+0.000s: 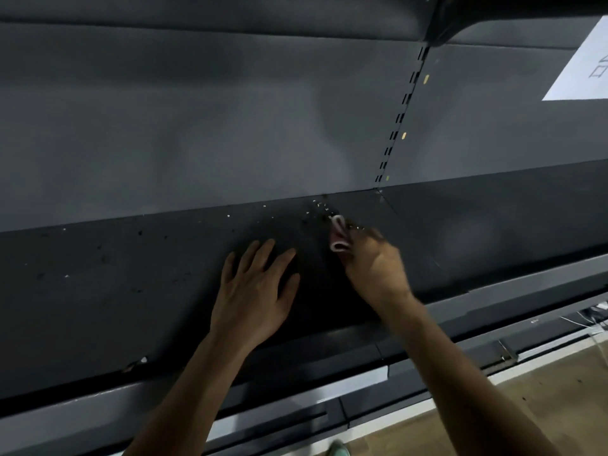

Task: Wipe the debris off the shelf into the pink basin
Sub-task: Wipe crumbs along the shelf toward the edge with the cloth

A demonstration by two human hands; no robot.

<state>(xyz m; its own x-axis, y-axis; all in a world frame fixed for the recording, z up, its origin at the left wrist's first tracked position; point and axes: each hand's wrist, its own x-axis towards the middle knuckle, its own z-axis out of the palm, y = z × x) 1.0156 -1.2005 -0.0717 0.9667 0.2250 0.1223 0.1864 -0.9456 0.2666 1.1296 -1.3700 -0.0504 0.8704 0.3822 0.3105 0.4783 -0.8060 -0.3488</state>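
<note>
**Cloth at the back corner of the shelf**

I see my left hand [255, 291] lying flat on the dark shelf [98, 291], palm down, fingers straight and spread, holding nothing. My right hand [371, 264], slightly blurred, sits just beside it to the right. Its fingers are curled round a folded pink-and-white cloth [338, 235], whose end pokes out towards the back. The debris [317, 207], pale and dark crumbs, is scattered along the rear of the shelf. It is thickest just beyond the cloth, where the shelf meets the grey back panel [197, 126]; a few specks lie farther left. A slotted upright [401, 113] rises from that corner. A white paper sheet [585, 67] sits on the panel at upper right.
</note>
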